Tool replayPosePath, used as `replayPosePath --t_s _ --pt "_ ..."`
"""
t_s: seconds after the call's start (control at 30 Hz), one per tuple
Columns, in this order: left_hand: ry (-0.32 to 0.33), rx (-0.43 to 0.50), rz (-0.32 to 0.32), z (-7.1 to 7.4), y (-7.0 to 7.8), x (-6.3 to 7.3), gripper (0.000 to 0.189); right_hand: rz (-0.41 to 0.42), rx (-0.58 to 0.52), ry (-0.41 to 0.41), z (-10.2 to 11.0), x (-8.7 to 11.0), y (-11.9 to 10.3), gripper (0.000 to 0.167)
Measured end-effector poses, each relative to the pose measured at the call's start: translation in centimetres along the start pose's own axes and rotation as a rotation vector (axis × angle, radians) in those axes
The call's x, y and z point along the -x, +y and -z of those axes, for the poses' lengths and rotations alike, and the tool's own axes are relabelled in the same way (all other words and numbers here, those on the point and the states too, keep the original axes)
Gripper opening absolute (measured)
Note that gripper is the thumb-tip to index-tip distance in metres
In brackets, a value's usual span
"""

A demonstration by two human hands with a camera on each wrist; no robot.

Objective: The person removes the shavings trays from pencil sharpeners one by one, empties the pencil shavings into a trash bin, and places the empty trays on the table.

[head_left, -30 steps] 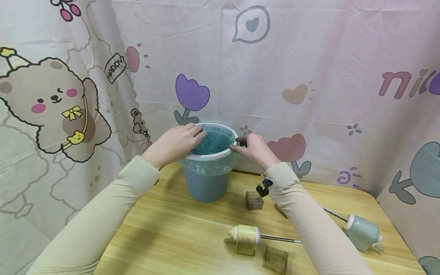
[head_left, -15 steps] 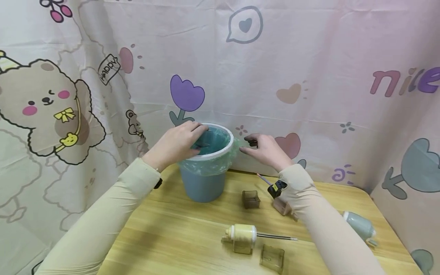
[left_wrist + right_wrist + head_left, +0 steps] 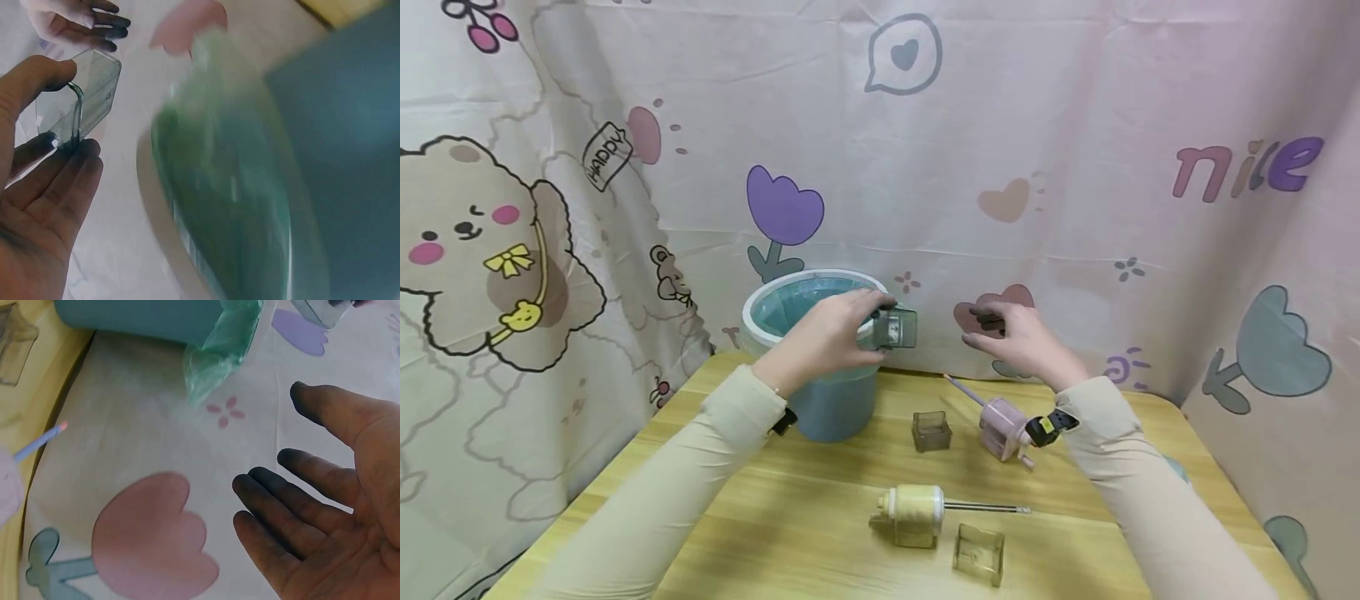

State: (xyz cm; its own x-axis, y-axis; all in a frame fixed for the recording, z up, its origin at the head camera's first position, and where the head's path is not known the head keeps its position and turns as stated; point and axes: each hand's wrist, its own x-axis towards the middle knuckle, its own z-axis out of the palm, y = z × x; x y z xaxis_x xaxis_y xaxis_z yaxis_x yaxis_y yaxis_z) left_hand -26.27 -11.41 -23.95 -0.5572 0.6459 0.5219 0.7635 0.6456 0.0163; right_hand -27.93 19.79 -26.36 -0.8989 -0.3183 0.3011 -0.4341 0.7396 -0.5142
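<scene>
My left hand point(image 3: 831, 337) holds a small see-through grey-green sharpener drawer point(image 3: 901, 327) between thumb and fingers, over the right side of the bin's rim. In the left wrist view the thumb lies on one side of the drawer point(image 3: 97, 90) and the fingers on the other. A blue-grey trash bin point(image 3: 838, 408) stands at the back of the table, lined with a thin green plastic bag point(image 3: 786, 307). Right of the drawer, my right hand point(image 3: 1030, 340) hovers with relaxed fingers and touches nothing. Its fingertips point(image 3: 307, 400) look dark and smudged.
A yellow crank pencil sharpener point(image 3: 917, 510) lies on the wooden table point(image 3: 797, 508) beside a see-through drawer point(image 3: 979, 553). Farther back are another drawer point(image 3: 931, 432) and a pink sharpener point(image 3: 1002, 427). The right sleeve mostly hides a blue-grey item point(image 3: 1177, 471). A printed curtain point(image 3: 1075, 108) hangs behind.
My left hand has come out of the bin with the drawer and moved right. The right hand has let go of the bin's rim and drawn away to the right.
</scene>
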Motion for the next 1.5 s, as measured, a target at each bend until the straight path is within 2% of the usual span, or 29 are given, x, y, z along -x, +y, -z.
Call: replayPosePath --t_s 0.17,0.33,0.5,0.67,0.93,1.1,1.37,1.5 --pt "-0.004 0.102 -0.050 -2.4 1.3 -0.6 0.071 -0.044 0.001 -0.014 0.7 1.8 0.9 0.059" --pt "-0.051 0.186 -0.076 -4.9 2.7 -1.2 0.071 -0.067 0.040 0.000 1.3 3.6 1.9 0.059" --pt "-0.113 0.269 -0.046 -7.5 4.1 -1.5 0.069 -0.076 0.064 0.011 1.8 5.4 2.8 0.060" --pt "-0.175 0.306 0.001 -9.7 5.3 -2.0 0.067 -0.095 0.079 0.020 2.2 6.8 3.6 0.062" --pt "-0.277 0.360 0.043 -12.2 7.1 -2.8 0.061 -0.099 0.112 0.041 2.8 9.1 4.6 0.062" --pt "-0.335 0.413 0.045 -13.6 7.9 -3.3 0.058 -0.107 0.125 0.047 3.0 10.1 5.2 0.061" --pt "-0.394 0.438 -0.001 -15.5 9.4 -4.4 0.059 -0.095 0.136 0.060 3.1 11.6 6.1 0.059" --pt "-0.402 0.380 -0.064 -16.4 10.1 -5.1 0.053 -0.115 0.123 0.055 3.3 12.2 6.3 0.060"
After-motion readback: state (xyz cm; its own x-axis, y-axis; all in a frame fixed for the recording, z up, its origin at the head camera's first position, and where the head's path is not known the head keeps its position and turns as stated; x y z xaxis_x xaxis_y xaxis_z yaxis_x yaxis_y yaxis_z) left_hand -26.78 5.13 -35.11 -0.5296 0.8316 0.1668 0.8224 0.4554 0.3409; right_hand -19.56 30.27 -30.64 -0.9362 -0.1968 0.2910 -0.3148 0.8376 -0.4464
